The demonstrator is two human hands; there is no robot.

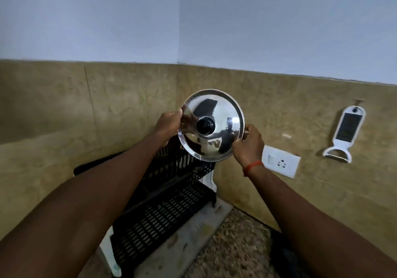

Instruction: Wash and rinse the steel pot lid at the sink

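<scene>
The steel pot lid [221, 114], round and mirror-bright with a black knob at its centre, is held upright in front of the tiled corner wall, its top face turned toward me. My left hand [168, 124] grips its left rim. My right hand [249, 143], with a red thread on the wrist, grips its right rim. The lid hangs just above the top tier of a black slotted dish rack [163, 209]. No sink or tap is in view.
The black two-tier rack stands on a white drip tray [193, 239] on the speckled counter [232, 254]. A white switch and socket plate [281, 161] is on the right wall. A white peeler [343, 136] hangs further right.
</scene>
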